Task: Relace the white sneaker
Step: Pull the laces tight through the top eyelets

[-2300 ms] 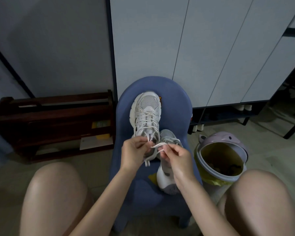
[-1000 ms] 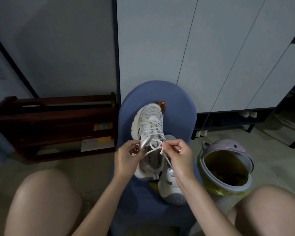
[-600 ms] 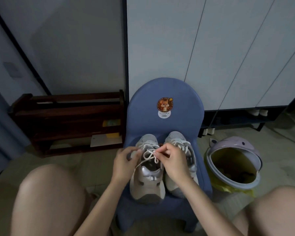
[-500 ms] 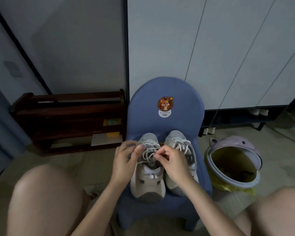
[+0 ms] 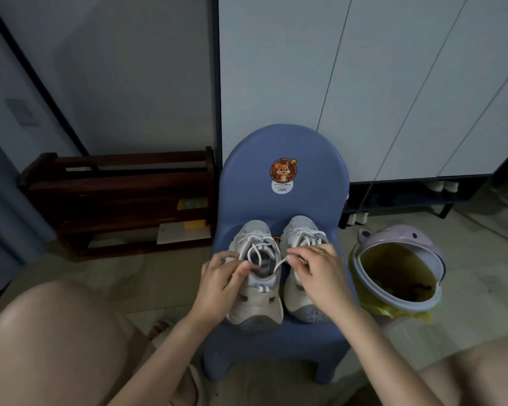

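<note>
Two white sneakers stand side by side, heels toward me, on the seat of a small blue chair (image 5: pixel 285 344). The left sneaker (image 5: pixel 257 291) has its white lace (image 5: pixel 260 247) loosely crossed over the tongue. My left hand (image 5: pixel 220 281) rests on that shoe's left collar, fingers curled around the lace near the top eyelets. My right hand (image 5: pixel 317 273) lies over the right sneaker (image 5: pixel 301 232) and pinches the free end of the lace at the gap between the shoes.
A purple bin (image 5: pixel 399 273) with a yellow liner stands open just right of the chair. A dark wooden rack (image 5: pixel 115 200) sits to the left, against the wall. White cabinet doors (image 5: pixel 335 83) rise behind the chair. My bare knees frame the bottom corners.
The sneaker that stood propped up against the chair back now lies flat beside the other shoe. Both hands stayed on its lace, and they have drawn apart slightly.
</note>
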